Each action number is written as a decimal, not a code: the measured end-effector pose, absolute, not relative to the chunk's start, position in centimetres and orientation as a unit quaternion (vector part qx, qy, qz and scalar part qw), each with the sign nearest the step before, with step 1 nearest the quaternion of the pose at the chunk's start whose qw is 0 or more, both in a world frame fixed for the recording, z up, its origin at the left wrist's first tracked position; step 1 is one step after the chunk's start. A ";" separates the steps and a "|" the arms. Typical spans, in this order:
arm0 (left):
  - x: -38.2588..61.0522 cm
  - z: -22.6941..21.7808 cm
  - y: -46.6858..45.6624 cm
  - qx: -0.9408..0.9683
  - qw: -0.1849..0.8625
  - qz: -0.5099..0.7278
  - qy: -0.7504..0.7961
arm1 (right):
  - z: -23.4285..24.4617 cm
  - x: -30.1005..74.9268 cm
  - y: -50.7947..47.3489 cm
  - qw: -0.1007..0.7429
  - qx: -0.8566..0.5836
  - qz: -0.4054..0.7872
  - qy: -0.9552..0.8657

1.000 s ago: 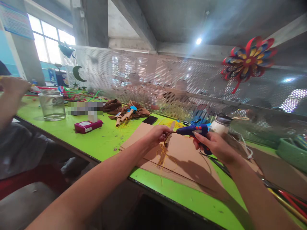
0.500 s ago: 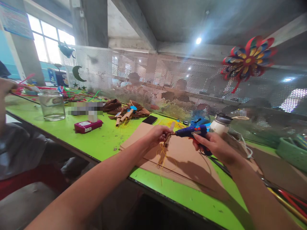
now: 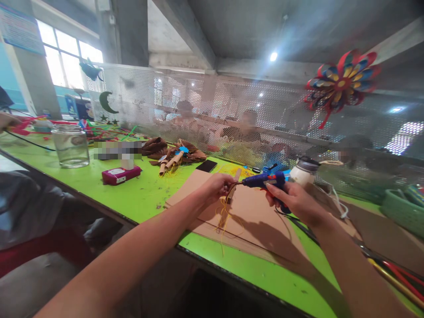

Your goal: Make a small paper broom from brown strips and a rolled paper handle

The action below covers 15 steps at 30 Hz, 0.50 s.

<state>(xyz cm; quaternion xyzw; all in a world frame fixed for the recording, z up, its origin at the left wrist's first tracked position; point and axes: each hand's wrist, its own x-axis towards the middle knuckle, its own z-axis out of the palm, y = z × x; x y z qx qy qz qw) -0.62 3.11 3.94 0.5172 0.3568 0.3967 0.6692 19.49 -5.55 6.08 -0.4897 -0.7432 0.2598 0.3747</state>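
My right hand [image 3: 296, 202] grips a blue glue gun [image 3: 265, 180], its nozzle pointing left at a small brown piece with yellow strands [image 3: 226, 211] hanging from it. My left hand [image 3: 217, 185] pinches that brown piece above a sheet of brown cardboard [image 3: 251, 216] lying on the green table [image 3: 139, 194]. The nozzle touches or nearly touches the piece; I cannot tell which.
A glass jar [image 3: 70, 145], a pink box [image 3: 121, 174], brown paper craft pieces [image 3: 175, 154] and a black phone [image 3: 206, 166] lie to the left. A white bottle [image 3: 306, 171] stands behind the gun. A perforated screen [image 3: 232, 110] backs the table, a paper pinwheel [image 3: 341, 84] hangs on it. Another person sits at left.
My hands have hardly moved; the gun's nozzle came slightly closer to the brown piece. The other person's hand at far left has drawn back out of the way.
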 end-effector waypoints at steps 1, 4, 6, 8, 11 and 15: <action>-0.6 3.9 3.1 0.517 0.668 0.400 0.356 | 6.1 19.5 -5.5 0.374 -0.489 0.258 -0.744; -0.6 3.9 3.1 0.516 0.665 0.408 0.354 | 6.0 19.7 -5.4 0.373 -0.489 0.256 -0.746; -0.6 3.9 3.1 0.515 0.665 0.409 0.355 | 6.0 19.7 -5.4 0.372 -0.489 0.259 -0.745; -0.6 3.8 3.1 0.514 0.666 0.408 0.356 | 6.0 19.7 -5.5 0.369 -0.490 0.263 -0.745; -0.6 3.8 3.3 0.513 0.668 0.404 0.356 | 6.2 19.6 -5.7 0.363 -0.491 0.270 -0.744; -0.6 3.7 3.4 0.514 0.672 0.400 0.353 | 6.2 19.5 -5.8 0.363 -0.489 0.271 -0.745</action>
